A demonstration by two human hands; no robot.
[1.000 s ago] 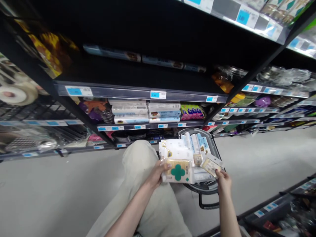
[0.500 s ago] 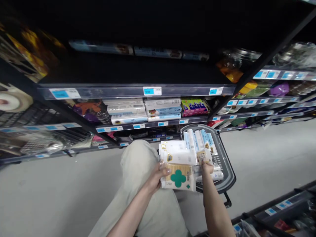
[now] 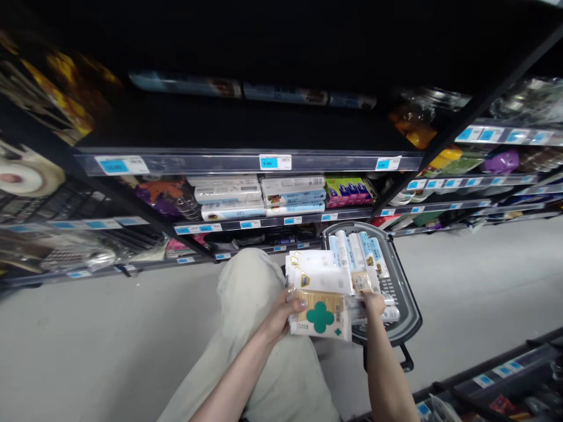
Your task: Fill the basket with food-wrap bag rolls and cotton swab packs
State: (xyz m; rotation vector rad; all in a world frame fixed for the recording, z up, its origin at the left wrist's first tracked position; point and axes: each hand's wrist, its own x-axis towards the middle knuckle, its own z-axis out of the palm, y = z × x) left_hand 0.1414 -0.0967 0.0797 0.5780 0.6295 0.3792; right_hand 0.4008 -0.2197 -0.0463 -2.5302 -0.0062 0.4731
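Observation:
My left hand is closed on the left edge of a stack of flat packs resting above my knee. On top lies a pack with a green clover shape and what look like thin wooden sticks. White packs with small yellow marks fan out beyond it. My right hand pinches a small clear packet with a tan label, over the basket; its fingertips are partly hidden. Under that hand, the dark grey shopping basket holds several white-and-blue rolls.
Dark shelving with a price-tag rail runs across ahead. White rolls and green-and-purple boxes sit on a lower shelf. Another shelf edge stands at the lower right. Grey floor lies between, and my bent knee is beside the basket.
My right hand has shifted slightly down and right with the small packet, and more of the packet's label shows. The left hand keeps its hold on the stack. The view has moved a little.

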